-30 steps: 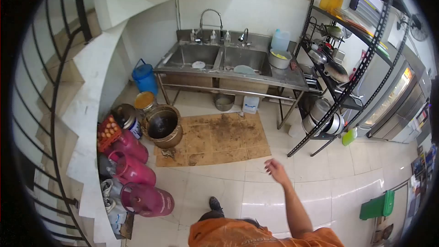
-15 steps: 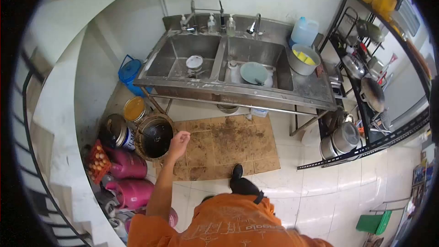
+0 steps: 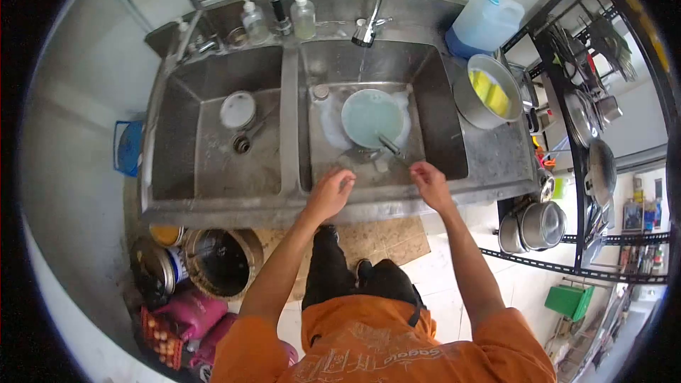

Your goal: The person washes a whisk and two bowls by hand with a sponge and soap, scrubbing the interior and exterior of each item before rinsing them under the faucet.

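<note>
Both my hands are over the front rim of the steel double sink. My left hand holds nothing, its fingers loosely bent, near the divider. My right hand is at the front of the right basin, its fingers bent, with nothing visible in them. Just beyond it is the handle of a utensil leaning out of a round bowl of cloudy water. The bowl sits in the right basin with suds around it. A tap stands behind, with a thin stream below its spout.
In the left basin lies a round white-topped container near the drain. Pump bottles stand at the back ledge. On the right are a blue-liquid jug, a metal pot with yellow sponges, and a black rack of cookware.
I have moved up to the sink, which now appears closer. My left hand has gone from above the floor to the sink's front. My right hand has come into view.
</note>
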Motion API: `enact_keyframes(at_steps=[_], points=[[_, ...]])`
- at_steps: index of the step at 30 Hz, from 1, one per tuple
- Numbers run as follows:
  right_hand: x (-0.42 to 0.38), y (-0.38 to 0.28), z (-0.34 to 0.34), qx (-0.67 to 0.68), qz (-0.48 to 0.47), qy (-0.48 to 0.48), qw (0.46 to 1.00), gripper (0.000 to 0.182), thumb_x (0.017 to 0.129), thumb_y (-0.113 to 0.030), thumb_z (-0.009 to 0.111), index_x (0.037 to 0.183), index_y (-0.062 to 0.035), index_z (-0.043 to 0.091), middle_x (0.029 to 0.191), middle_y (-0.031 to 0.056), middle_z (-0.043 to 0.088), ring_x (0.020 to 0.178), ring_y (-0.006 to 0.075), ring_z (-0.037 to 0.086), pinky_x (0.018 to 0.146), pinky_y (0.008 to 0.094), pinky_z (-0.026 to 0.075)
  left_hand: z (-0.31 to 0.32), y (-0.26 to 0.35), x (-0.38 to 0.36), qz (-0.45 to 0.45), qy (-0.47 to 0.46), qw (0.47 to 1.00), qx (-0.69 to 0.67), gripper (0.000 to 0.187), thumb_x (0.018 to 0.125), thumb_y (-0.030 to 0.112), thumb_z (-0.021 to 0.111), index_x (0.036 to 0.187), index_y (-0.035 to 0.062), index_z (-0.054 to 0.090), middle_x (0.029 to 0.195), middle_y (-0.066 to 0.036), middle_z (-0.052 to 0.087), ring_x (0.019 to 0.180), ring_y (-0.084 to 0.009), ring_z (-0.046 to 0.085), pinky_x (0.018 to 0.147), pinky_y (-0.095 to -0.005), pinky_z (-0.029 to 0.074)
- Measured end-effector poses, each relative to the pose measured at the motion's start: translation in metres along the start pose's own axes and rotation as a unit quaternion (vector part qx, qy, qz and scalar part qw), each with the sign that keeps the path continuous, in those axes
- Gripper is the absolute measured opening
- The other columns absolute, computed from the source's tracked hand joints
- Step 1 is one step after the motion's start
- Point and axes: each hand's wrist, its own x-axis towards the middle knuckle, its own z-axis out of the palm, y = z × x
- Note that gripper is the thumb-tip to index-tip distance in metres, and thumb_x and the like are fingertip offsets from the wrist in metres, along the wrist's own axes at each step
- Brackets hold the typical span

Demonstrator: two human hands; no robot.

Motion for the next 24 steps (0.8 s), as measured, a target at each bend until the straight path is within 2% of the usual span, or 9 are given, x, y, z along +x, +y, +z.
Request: enact_keyframes(at_steps=[2, 6, 9, 12, 15, 17, 20, 23, 24], points=[[0.065, 0.047, 0.037, -0.107, -0.06, 0.012, 0.992, 0.026, 0.086, -0.023, 0.062, 0.098, -0.0006, 0.061, 0.091, 0.0162, 0.065, 0.087, 0.031, 0.062, 0.079, 0.0416, 0.049, 0.02, -0.046, 0.07, -0.092, -0.101, 0.99, 0.028, 0.025, 0.09, 0.022, 0.054, 0.104, 0.0019, 0.06, 0.097, -0.014, 0.063, 0.089, -0.0271, 0.062, 0.076, -0.0372, 0.048], [0.133, 0.123, 0.108, -0.273, 0.1, 0.025, 0.957, 0.033, 0.086, -0.025, 0.061, 0.109, -0.0029, 0.057, 0.093, 0.0201, 0.064, 0.094, 0.0358, 0.061, 0.079, 0.0462, 0.048, 0.099, -0.146, 0.15, -0.286, -0.184, 0.94, -0.02, 0.035, 0.09, 0.034, 0.053, 0.108, 0.0047, 0.061, 0.098, -0.011, 0.065, 0.084, -0.0242, 0.063, 0.074, -0.0376, 0.049], [0.162, 0.152, 0.138, -0.203, 0.175, -0.082, 0.96, 0.037, 0.087, -0.026, 0.058, 0.116, -0.0026, 0.051, 0.09, 0.0258, 0.062, 0.092, 0.0417, 0.059, 0.076, 0.0488, 0.048, 0.119, -0.147, 0.178, -0.484, -0.17, 0.811, -0.282, 0.045, 0.092, 0.044, 0.049, 0.114, 0.0059, 0.059, 0.106, -0.01, 0.064, 0.09, -0.0218, 0.062, 0.077, -0.0372, 0.048], [0.153, 0.129, 0.111, -0.104, 0.157, -0.09, 0.978, 0.04, 0.09, -0.028, 0.054, 0.12, -0.0013, 0.047, 0.087, 0.0301, 0.06, 0.088, 0.0467, 0.058, 0.073, 0.0517, 0.047, 0.145, -0.158, 0.186, -0.492, -0.076, 0.688, -0.528, 0.055, 0.092, 0.049, 0.047, 0.126, 0.0058, 0.05, 0.114, -0.011, 0.06, 0.094, -0.0207, 0.058, 0.081, -0.0357, 0.046], [0.122, 0.073, 0.067, -0.013, 0.199, -0.083, 0.976, 0.041, 0.091, -0.028, 0.052, 0.121, -0.0008, 0.046, 0.087, 0.0303, 0.06, 0.087, 0.0477, 0.057, 0.071, 0.0526, 0.047, 0.147, -0.121, 0.222, -0.406, -0.078, 0.542, -0.732, 0.053, 0.093, 0.046, 0.048, 0.132, 0.0121, 0.037, 0.096, -0.01, 0.061, 0.091, -0.0218, 0.056, 0.078, -0.0378, 0.046], [0.122, 0.04, 0.03, 0.031, 0.252, -0.098, 0.962, 0.042, 0.09, -0.028, 0.053, 0.122, -0.0014, 0.047, 0.091, 0.0286, 0.061, 0.09, 0.0451, 0.058, 0.072, 0.0506, 0.047, 0.142, -0.075, 0.242, -0.378, 0.001, 0.563, -0.735, 0.048, 0.093, 0.042, 0.05, 0.13, 0.0145, 0.038, 0.087, -0.006, 0.055, 0.084, -0.0204, 0.053, 0.075, -0.036, 0.046], [0.137, 0.02, -0.04, 0.01, 0.178, -0.146, 0.973, 0.042, 0.089, -0.027, 0.056, 0.123, -0.0028, 0.048, 0.097, 0.024, 0.061, 0.092, 0.0395, 0.06, 0.075, 0.0462, 0.048, 0.147, -0.053, 0.256, -0.363, 0.049, 0.627, -0.687, 0.029, 0.094, 0.035, 0.051, 0.115, 0.0158, 0.045, 0.075, -0.001, 0.047, 0.067, -0.0148, 0.046, 0.064, -0.0306, 0.043], [0.182, 0.003, -0.141, -0.014, 0.074, 0.05, 0.996, 0.026, 0.088, -0.015, 0.059, 0.112, -0.0047, 0.059, 0.094, 0.0159, 0.06, 0.079, 0.0282, 0.061, 0.071, 0.037, 0.049, 0.141, -0.06, 0.259, -0.361, 0.037, 0.683, -0.634, 0.027, 0.095, 0.041, 0.046, 0.098, 0.0146, 0.048, 0.074, 0.001, 0.047, 0.059, -0.011, 0.043, 0.053, -0.0277, 0.038], [0.2, 0.003, -0.177, -0.029, 0.117, 0.095, 0.988, 0.025, 0.086, -0.015, 0.061, 0.109, -0.0041, 0.06, 0.092, 0.0161, 0.06, 0.081, 0.0278, 0.061, 0.074, 0.0372, 0.048, 0.136, -0.06, 0.261, -0.358, 0.015, 0.687, -0.632, 0.029, 0.096, 0.044, 0.043, 0.099, 0.0146, 0.048, 0.074, 0.001, 0.047, 0.057, -0.0107, 0.042, 0.052, -0.0273, 0.037]])
